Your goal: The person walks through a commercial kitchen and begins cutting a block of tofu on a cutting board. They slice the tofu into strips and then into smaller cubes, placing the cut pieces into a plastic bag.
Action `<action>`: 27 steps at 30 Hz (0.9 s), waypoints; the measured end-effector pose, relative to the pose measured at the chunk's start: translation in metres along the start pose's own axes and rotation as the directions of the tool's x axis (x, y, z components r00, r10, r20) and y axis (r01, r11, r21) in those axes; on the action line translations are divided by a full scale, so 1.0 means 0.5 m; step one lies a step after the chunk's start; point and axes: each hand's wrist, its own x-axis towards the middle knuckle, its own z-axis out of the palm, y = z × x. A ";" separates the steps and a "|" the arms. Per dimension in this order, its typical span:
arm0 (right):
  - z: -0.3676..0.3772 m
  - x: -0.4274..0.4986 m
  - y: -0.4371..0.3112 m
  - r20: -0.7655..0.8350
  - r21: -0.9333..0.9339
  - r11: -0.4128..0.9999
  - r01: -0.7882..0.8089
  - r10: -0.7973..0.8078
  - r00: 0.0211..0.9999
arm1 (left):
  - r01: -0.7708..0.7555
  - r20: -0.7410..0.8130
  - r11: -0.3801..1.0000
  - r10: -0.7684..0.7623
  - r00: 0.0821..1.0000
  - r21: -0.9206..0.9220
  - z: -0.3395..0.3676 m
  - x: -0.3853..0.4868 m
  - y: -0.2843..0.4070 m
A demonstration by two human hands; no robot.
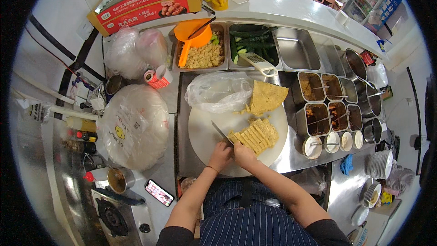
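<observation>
A round white cutting board [205,136] lies before me on the steel counter. On it, a block of yellow, crumbly-looking food [257,136] is cut into several parallel strips. My right hand [244,155] grips a knife [221,130] at the near-left end of these strips, the blade pointing away to the left. Close against the blade is my left hand [220,155], fingers bent; whether they hold anything is hidden. A larger uncut wedge of the yellow food [268,97] rests at the board's far edge, beside a crumpled clear plastic bag [220,92].
Steel pans along the back hold diced food [205,56] under an orange scoop [194,34], and cucumbers [254,37] with a grater [259,64]. Seasoning containers [317,119] stand right. Left are a plastic-wrapped round stack [135,126], a phone [159,192] and a gas burner [112,215].
</observation>
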 end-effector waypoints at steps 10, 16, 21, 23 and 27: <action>0.023 -0.134 0.057 0.062 0.046 0.998 -0.049 0.047 0.997 | -0.023 -0.071 1.000 0.023 0.997 -0.001 -0.007 -0.010 0.017; -0.001 -0.058 0.042 -0.034 0.036 0.997 0.065 -0.064 0.997 | -0.088 -0.119 0.996 0.090 0.989 0.019 0.008 -0.020 -0.003; -0.115 -0.155 -0.003 0.093 0.007 1.000 0.004 -0.004 0.996 | -0.019 -0.213 0.999 0.029 0.977 0.049 -0.002 -0.027 0.010; -0.120 -0.179 -0.006 0.136 -0.004 1.000 -0.029 0.029 0.990 | -0.048 -0.208 0.997 0.061 0.976 0.066 -0.001 -0.025 0.008; -0.087 -0.199 0.013 0.150 0.031 0.996 -0.087 0.081 0.985 | -0.093 -0.176 0.995 0.095 0.980 0.022 -0.001 -0.019 0.004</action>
